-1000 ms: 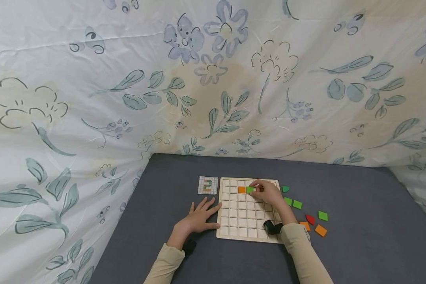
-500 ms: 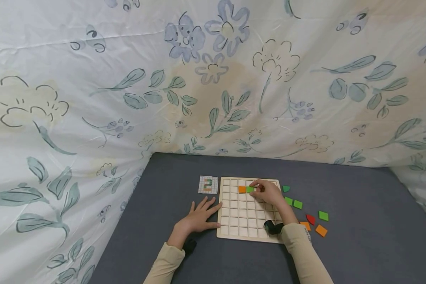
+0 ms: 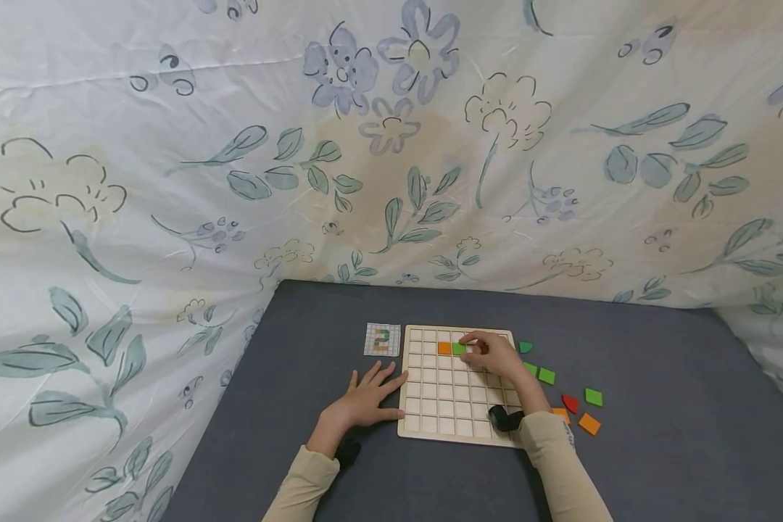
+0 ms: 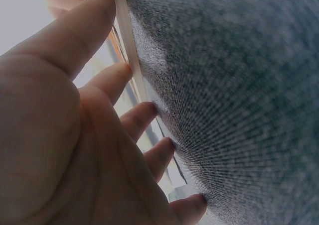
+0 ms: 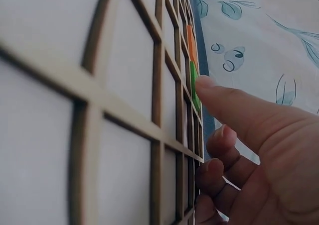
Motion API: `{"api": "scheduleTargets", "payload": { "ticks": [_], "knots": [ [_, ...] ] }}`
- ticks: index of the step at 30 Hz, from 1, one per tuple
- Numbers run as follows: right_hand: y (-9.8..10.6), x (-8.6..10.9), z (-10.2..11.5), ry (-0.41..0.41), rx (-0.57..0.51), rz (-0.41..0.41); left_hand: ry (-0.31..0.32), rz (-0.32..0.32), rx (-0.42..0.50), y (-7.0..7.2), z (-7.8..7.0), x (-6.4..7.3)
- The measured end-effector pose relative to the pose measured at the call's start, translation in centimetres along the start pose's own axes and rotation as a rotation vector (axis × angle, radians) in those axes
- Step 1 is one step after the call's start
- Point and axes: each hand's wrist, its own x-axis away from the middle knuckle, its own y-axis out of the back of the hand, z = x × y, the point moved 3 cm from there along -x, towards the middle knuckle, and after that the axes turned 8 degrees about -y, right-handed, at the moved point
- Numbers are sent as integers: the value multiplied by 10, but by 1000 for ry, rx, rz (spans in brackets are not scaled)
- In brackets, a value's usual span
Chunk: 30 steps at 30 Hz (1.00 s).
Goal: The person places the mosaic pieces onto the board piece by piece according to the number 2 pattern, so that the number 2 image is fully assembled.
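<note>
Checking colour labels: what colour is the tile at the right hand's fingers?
That tile is green; it shows best in the head view.

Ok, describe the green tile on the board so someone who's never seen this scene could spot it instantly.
On the dark table lies a pale wooden board divided into small squares. Near its far edge, at the right hand, is the green tile. It sits directly right of an orange tile and is the only green one visible on the board.

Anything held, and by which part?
Left hand: nothing, fingertips just touch the board. Right hand: a fingertip touches the green tile; whether it's pinched can't be told.
</note>
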Motion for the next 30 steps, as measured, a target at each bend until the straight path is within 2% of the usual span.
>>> {"api": "scheduleTargets", "payload": {
  "ticks": [8, 17, 30],
  "knots": [
    [8, 5, -3, -3, -40, -2, -8, 4, 12, 2, -1, 0],
    [19, 11, -11, 13, -10, -41, -5, 3, 7, 2, 0, 0],
    [33, 19, -23, -59, 57, -103, 2, 2, 7, -1, 2, -1]
  ]
}}
